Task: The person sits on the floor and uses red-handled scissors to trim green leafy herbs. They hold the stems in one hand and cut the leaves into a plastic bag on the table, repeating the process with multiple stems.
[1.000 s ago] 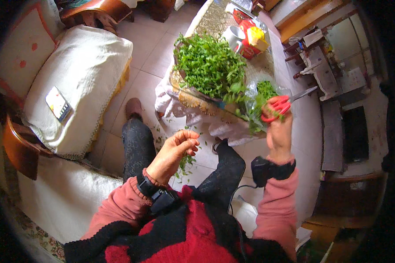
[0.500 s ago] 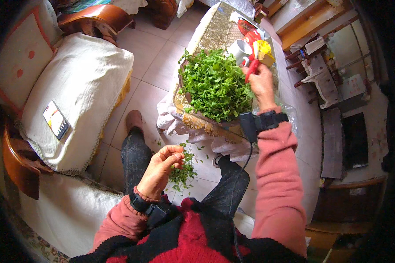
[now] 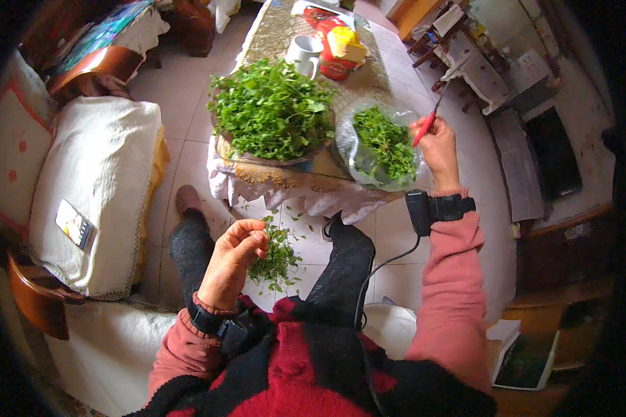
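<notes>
Clear plastic bag (image 3: pixel 349 147) near table's (image 3: pixel 362 92) front edge: cut greens (image 3: pixel 386 142) inside, mouth spread wide. Beside it, larger heap of greens (image 3: pixel 271 108). White mug (image 3: pixel 302 54) behind the heap; contents cannot be told. Right hand (image 3: pixel 438 147) at the bag's right side, fingers closed around red-handled scissors (image 3: pixel 426 129), blades pointing up and away. Left hand (image 3: pixel 228 263) above the floor, fingers curled, tips drawn together; cannot tell if anything is pinched. Loose sprigs (image 3: pixel 279 263) on floor.
</notes>
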`<state>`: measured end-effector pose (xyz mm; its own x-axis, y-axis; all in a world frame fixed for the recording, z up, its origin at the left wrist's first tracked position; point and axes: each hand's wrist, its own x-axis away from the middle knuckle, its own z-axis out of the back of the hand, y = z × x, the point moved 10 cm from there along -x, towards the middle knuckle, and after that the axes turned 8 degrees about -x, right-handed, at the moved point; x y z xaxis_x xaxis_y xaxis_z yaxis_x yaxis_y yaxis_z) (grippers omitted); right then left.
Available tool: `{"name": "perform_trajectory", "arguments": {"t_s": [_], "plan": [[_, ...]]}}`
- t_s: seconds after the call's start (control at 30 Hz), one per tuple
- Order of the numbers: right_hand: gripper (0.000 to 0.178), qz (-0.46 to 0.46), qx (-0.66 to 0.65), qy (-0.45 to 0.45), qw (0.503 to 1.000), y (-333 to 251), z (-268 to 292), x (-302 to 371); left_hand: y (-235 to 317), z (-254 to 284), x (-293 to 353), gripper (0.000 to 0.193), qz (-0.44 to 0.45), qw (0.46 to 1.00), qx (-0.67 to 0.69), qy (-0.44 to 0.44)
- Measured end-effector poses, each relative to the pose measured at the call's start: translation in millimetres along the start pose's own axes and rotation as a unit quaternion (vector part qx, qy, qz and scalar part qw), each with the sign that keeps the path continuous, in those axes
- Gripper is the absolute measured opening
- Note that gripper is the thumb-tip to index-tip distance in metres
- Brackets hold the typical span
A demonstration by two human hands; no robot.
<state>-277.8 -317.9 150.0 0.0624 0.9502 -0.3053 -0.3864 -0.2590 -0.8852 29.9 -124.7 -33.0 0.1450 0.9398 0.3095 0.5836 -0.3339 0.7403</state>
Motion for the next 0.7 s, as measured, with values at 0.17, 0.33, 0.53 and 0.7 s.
{"name": "perform_trajectory", "arguments": {"t_s": [0.17,0.33,0.53,0.7], "plan": [[0.01,-0.05,-0.05,-0.029,0.997,55,44,29,-13,-38,2,0.016,0.012,0.997,-0.061,-0.043],[0.022,-0.008,0.167,-0.063,0.984,87,24,22,-37,-64,3,0.015,0.042,0.99,-0.111,-0.075],[0.021,-0.037,0.289,-0.021,0.956,114,-12,-6,-35,-54,6,0.016,0.055,0.99,-0.122,-0.043],[0.016,-0.038,0.288,-0.021,0.957,119,-22,-19,-32,-33,0,0.016,0.051,0.993,-0.102,-0.019]]}}
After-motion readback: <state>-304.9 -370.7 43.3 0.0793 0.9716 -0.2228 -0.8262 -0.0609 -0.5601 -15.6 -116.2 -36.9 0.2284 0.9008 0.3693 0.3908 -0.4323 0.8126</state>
